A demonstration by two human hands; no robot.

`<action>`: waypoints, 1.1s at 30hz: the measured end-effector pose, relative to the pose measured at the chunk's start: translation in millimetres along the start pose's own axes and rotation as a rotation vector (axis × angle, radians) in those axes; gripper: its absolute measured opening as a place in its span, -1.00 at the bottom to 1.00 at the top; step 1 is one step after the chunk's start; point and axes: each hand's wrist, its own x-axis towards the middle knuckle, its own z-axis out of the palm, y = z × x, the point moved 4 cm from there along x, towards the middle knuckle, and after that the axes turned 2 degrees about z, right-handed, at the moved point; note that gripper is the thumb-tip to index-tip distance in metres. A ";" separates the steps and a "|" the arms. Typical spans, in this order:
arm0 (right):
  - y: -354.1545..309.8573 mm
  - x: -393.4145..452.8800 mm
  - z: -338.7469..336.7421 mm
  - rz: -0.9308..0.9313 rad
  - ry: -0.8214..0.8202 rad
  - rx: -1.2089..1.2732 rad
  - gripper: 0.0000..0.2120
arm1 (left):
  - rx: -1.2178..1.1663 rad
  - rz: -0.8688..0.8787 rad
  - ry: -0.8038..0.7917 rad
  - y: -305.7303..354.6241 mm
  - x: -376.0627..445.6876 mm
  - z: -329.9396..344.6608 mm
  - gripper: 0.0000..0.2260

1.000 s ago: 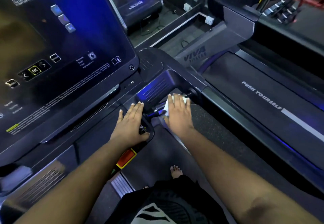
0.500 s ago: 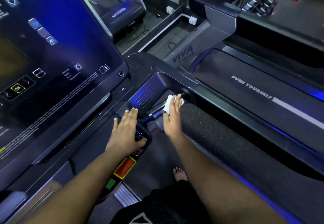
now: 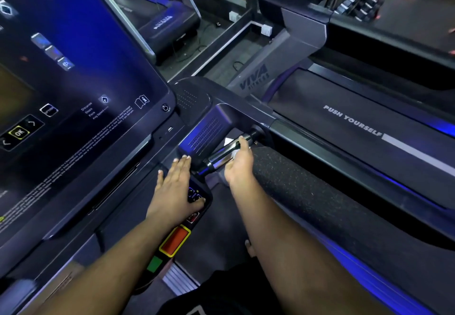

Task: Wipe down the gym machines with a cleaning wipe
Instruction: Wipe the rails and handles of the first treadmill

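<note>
I stand on a treadmill facing its console screen [image 3: 73, 88]. My left hand [image 3: 176, 189] lies flat, fingers straight, on the small control pad [image 3: 197, 196] below the screen. My right hand [image 3: 240, 162] is turned on edge at the short chrome grip bar [image 3: 220, 159], which runs from the console to the speckled foam handrail [image 3: 307, 191]. It holds a white cleaning wipe [image 3: 228, 141] against the bar, thumb on the near side and fingers over the far side. Most of the wipe is hidden by the hand and the bar.
A red stop button [image 3: 175, 240] and a green button [image 3: 154, 264] sit near my left wrist. To the right runs a neighbouring treadmill belt [image 3: 357, 122] marked PUSH YOURSELF. Another treadmill [image 3: 167, 23] and cables lie beyond the console. My bare foot [image 3: 249, 247] shows on the belt.
My right hand has turned from lying flat on the wipe to closing round the chrome bar with it, a little farther along. My left hand has stayed on the control pad.
</note>
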 end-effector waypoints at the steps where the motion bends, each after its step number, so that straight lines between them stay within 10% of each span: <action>1: 7.8 0.3 -2.4 0.057 -0.005 -0.032 -0.52 | -0.002 0.000 0.004 0.0 -0.7 0.3 0.07; 10: -28.5 11.9 3.1 0.034 0.066 -0.052 -0.78 | 0.004 -0.010 0.007 1.3 -0.8 -1.3 0.07; 15: -13.2 -14.5 -7.0 -0.367 0.075 -0.585 -0.37 | 0.035 -0.023 -0.014 2.1 0.1 0.4 0.07; 20: -14.7 -18.4 -3.4 -0.664 -0.106 -1.345 -0.41 | 0.021 -0.024 0.006 1.7 -2.4 -0.5 0.07; 25: -31.2 -16.0 -22.0 -0.777 -0.085 -1.546 -0.23 | 0.022 -0.043 0.005 4.6 -4.1 -3.2 0.05; 33: -39.9 -25.9 -17.8 -1.192 -0.815 -1.822 -0.54 | 0.006 -0.097 -0.056 7.2 -3.1 -6.9 0.04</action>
